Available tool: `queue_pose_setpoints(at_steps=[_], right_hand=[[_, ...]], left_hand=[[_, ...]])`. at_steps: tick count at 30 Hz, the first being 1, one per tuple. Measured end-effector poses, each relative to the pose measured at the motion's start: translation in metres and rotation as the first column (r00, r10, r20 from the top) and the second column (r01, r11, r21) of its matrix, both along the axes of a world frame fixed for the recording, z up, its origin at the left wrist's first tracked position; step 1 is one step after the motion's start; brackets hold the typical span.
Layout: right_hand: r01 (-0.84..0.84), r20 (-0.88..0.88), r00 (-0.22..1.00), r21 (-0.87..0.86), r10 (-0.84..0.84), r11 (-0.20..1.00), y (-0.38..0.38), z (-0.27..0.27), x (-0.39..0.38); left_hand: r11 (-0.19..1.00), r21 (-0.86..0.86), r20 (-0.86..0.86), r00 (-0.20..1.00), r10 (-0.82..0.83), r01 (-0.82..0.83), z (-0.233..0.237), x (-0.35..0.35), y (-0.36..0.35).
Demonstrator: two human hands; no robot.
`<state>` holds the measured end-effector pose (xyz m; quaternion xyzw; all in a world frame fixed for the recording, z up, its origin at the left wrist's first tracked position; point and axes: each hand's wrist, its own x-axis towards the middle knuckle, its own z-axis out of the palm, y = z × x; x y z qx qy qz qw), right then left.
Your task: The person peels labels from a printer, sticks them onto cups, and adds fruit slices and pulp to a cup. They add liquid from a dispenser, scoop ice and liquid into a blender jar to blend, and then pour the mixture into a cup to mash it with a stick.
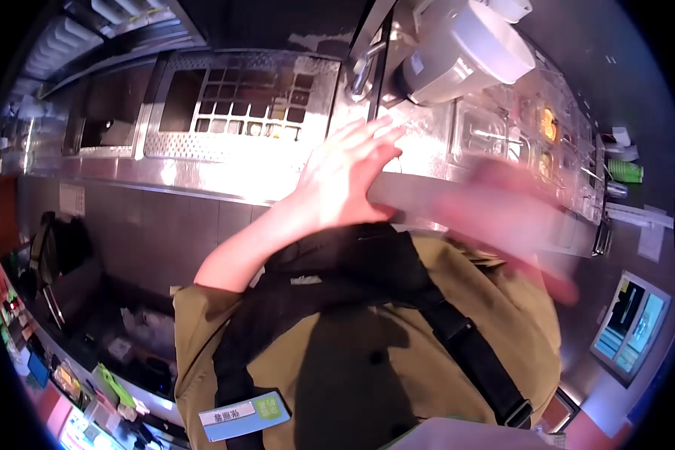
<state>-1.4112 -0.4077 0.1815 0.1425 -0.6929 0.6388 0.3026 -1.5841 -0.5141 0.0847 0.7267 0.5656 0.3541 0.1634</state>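
Observation:
My left hand (pixel 345 172) is over the front of the steel counter (pixel 420 135), with its fingers stretched out and slightly apart. I see nothing held in it. A metal tap (pixel 361 71) stands just beyond its fingertips. To the right, my right hand (pixel 502 206) is smeared by motion near the counter's front edge, so its fingers and anything in them cannot be made out. Clear-lidded containers (pixel 491 139) lie beyond it. A large white tub (pixel 472 56) stands tilted in view behind the tap.
A steel rack with square openings (pixel 255 105) is set in the counter on the left. Clear bins at right hold yellow pieces (pixel 549 124). Green stacked cups (pixel 625 171) are farther right. A lit screen (pixel 631 326) is at lower right.

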Motion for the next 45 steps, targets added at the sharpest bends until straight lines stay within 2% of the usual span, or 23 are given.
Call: queue_pose_setpoints(at_steps=[1, 3, 6, 9, 11, 12, 14, 16, 18, 20, 22, 23, 24, 25, 26, 27, 29, 30, 31, 34, 36, 39, 45], right_hand=[[0.055, 0.056, 0.997, -0.042, -0.052, 0.998, -0.011, -0.028, -0.015], [0.086, 0.037, 0.996, -0.095, -0.082, 0.992, -0.012, -0.041, -0.020], [0.047, 0.013, 0.999, -0.179, -0.046, 0.983, -0.012, -0.034, -0.019], [0.106, 0.032, 0.994, -0.185, -0.102, 0.977, -0.017, -0.066, -0.032], [0.046, -0.028, 0.998, -0.278, -0.056, 0.960, -0.014, -0.062, -0.028], [0.054, -0.045, 0.997, -0.225, -0.066, 0.973, -0.012, -0.079, -0.023], [0.077, 0.148, 0.983, 0.220, -0.112, 0.972, -0.007, -0.102, -0.018], [0.001, 0.200, 0.980, -0.007, 0.000, 1.000, -0.009, -0.071, -0.016], [-0.015, 0.099, 0.993, -0.400, 0.060, 0.916, -0.026, -0.030, -0.029], [0.126, 0.080, 0.991, -0.247, -0.109, 0.961, -0.027, -0.069, -0.037], [0.279, 0.016, 0.960, -0.067, -0.278, 0.958, -0.021, -0.099, -0.048], [0.262, 0.031, 0.965, -0.084, -0.260, 0.961, -0.020, -0.103, -0.047], [0.185, 0.092, 0.982, -0.226, -0.168, 0.957, -0.022, -0.080, -0.043], [0.107, 0.142, 0.989, -0.462, -0.046, 0.880, -0.026, -0.036, -0.035], [0.082, 0.145, 0.989, -0.596, 0.006, 0.799, -0.030, -0.011, -0.028], [0.050, 0.108, 0.994, -0.542, 0.010, 0.839, -0.030, -0.020, -0.027], [-0.028, 0.004, 0.999, -0.409, 0.032, 0.912, -0.030, -0.044, -0.035], [0.022, 0.015, 1.000, -0.279, -0.019, 0.960, -0.027, -0.055, -0.044], [0.047, 0.033, 0.999, -0.226, -0.041, 0.973, -0.022, -0.057, -0.040], [-0.068, -0.002, 0.997, -0.338, 0.072, 0.939, -0.017, -0.012, -0.013], [-0.075, -0.011, 0.997, -0.303, 0.076, 0.950, -0.017, -0.026, -0.013], [-0.034, 0.009, 0.999, -0.176, 0.036, 0.984, -0.021, -0.082, -0.036], [-0.151, -0.051, 0.988, -0.183, 0.144, 0.972, -0.011, -0.071, -0.027]], left_hand=[[0.998, -0.053, 0.119, 0.992, 0.033, -0.027, 0.002, 0.002, 0.000], [0.999, -0.035, 0.015, 0.999, -0.031, 0.032, 0.005, 0.000, 0.001], [1.000, 0.015, -0.033, 0.999, -0.011, 0.012, 0.005, -0.002, 0.004], [0.998, -0.042, -0.029, 0.998, -0.051, 0.049, 0.013, 0.000, 0.000], [0.997, -0.043, -0.045, 0.996, -0.071, 0.069, 0.009, -0.001, 0.001], [0.997, -0.035, -0.051, 0.996, -0.067, 0.066, 0.006, -0.002, 0.003], [0.996, -0.066, 0.011, 0.998, -0.064, 0.064, 0.007, -0.003, 0.000], [0.999, -0.032, 0.036, 0.999, -0.021, 0.023, 0.004, -0.004, 0.002], [0.998, -0.040, 0.033, 0.998, -0.053, 0.054, 0.007, -0.004, 0.001], [0.997, 0.023, -0.034, 0.997, -0.073, 0.074, 0.008, -0.002, 0.003], [0.999, -0.034, 0.059, 0.998, -0.021, 0.023, 0.002, -0.004, -0.001], [0.998, -0.062, 0.113, 0.994, 0.001, 0.006, -0.001, -0.002, 0.000], [0.998, -0.052, 0.093, 0.995, 0.034, -0.029, 0.009, 0.000, -0.001], [1.000, -0.012, 0.036, 0.999, -0.002, 0.003, 0.008, -0.003, 0.000], [0.999, 0.021, -0.002, 0.999, -0.042, 0.042, 0.006, -0.002, 0.000], [0.995, 0.063, -0.044, 0.996, -0.071, 0.074, 0.005, -0.002, 0.000], [0.997, 0.061, -0.003, 0.999, -0.044, 0.045, 0.009, -0.003, 0.000], [0.998, 0.057, 0.018, 0.999, -0.028, 0.027, 0.010, -0.006, 0.002], [0.999, 0.035, 0.051, 0.998, -0.022, 0.020, 0.009, -0.004, 0.001], [0.998, 0.044, 0.027, 0.999, -0.040, 0.038, 0.001, 0.001, 0.000], [0.997, 0.072, 0.010, 1.000, -0.026, 0.025, 0.004, -0.001, 0.000], [0.995, 0.097, 0.014, 1.000, -0.026, 0.024, -0.001, 0.001, 0.001], [0.995, 0.099, -0.087, 0.996, -0.025, 0.033, 0.005, -0.002, 0.003]])
